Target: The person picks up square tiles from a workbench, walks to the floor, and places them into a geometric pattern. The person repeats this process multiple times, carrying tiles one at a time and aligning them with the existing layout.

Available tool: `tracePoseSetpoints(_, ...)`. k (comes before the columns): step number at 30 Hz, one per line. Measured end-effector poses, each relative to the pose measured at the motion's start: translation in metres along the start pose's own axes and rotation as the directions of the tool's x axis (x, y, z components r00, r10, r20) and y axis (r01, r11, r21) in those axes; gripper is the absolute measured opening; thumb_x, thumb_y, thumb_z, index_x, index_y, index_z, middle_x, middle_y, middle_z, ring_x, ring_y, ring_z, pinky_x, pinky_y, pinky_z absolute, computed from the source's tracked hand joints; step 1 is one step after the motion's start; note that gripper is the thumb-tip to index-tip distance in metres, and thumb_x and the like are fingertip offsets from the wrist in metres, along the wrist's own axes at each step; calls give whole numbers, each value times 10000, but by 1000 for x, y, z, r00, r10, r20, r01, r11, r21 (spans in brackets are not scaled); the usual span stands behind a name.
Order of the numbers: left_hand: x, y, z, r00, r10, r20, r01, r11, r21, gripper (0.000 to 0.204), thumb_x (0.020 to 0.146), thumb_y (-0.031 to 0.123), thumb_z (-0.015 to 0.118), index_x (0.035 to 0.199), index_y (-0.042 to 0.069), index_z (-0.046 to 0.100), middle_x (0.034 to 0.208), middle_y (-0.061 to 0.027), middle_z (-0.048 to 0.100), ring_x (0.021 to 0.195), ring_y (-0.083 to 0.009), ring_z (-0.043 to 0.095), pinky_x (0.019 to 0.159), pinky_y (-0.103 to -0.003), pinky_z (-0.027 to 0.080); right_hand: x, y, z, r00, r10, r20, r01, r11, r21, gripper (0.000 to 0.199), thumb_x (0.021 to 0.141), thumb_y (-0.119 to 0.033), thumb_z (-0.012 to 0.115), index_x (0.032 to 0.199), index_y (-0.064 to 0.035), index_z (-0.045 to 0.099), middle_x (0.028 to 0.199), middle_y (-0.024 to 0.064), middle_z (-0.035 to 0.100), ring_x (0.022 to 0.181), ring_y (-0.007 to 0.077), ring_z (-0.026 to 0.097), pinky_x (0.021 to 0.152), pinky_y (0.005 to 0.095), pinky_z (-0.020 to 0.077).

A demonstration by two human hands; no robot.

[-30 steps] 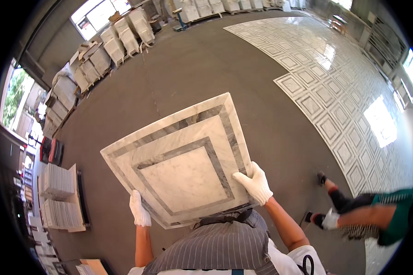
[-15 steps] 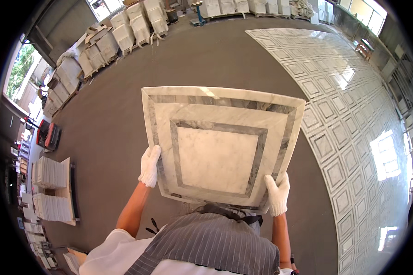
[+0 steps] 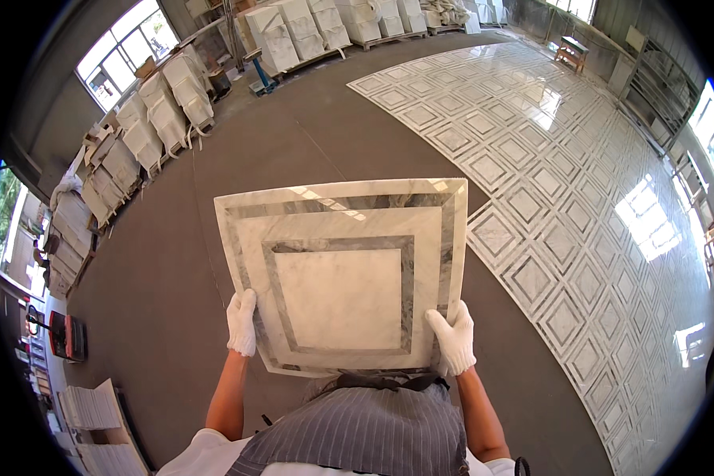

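Closest in, lower centre: one pinstriped apron, and just above it two white-gloved hands on one square marble inlay panel. The panel fills the middle of the frame, face up, two grey bands framing a pale centre. The left hand grips its left edge, the right hand its lower right edge, right thumb over the face; the fingers underneath are hidden. Opposite sides, close to the waist: that likely balances the weight. Whether the lower edge touches the apron, I can't tell.

Over on the right, diamond-patterned marble flooring, its units set tight, probably so the bands line up; too many to count surely. Lower left, two slab stacks share one pallet, presumably for carrying together. Beyond, at left, one red pallet truck. Far off: one blue stand upper left of centre, one wooden stool upper right.
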State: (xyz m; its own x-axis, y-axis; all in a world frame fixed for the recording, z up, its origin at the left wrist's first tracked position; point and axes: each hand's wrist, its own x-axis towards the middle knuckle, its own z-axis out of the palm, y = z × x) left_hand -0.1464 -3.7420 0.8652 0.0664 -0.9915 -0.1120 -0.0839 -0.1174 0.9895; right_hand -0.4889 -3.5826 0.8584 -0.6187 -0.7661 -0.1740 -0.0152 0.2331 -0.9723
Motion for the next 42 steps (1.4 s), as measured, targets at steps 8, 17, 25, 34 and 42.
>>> tracePoseSetpoints(8,148,27,135,998,-59,-23,59,998,-11,236,944,269,557,995,41,596,849,68,543,738,-37,465,686,-223,400,192,-30,1,999,31,-9,-32,999,-22,246,796,-206,702,885,-8,589,772,14,584,714,90,511,671,271,449)
tracePoseSetpoints(17,379,58,302,958,-82,273,67,996,64,267,932,286,586,1027,37,605,894,27,610,784,-50,541,709,-231,445,384,-34,29,957,89,-276,-57,991,123,321,791,-273,719,881,3,583,766,50,608,703,108,554,648,292,470)
tracePoseSetpoints(25,499,72,444,855,-207,476,79,958,275,341,907,320,623,1036,4,608,911,0,622,804,-77,553,735,-253,453,469,-34,15,846,350,-403,-264,930,256,348,801,-286,716,937,10,595,800,51,630,723,100,576,669,273,483)
tracePoseSetpoints(34,555,53,643,757,-316,572,-29,859,512,356,870,360,669,948,16,625,847,16,609,729,-59,512,667,-234,430,573,43,-58,736,503,-452,-323,849,418,381,825,-331,682,923,27,596,810,77,634,737,125,583,674,297,478)
tracePoseSetpoints(42,562,30,789,716,-460,525,-123,658,743,396,865,360,671,996,-14,663,849,-6,648,706,-82,563,637,-251,458,637,106,-138,645,670,-368,-469,727,501,425,846,-382,630,935,32,601,820,117,637,762,184,588,702,329,465)
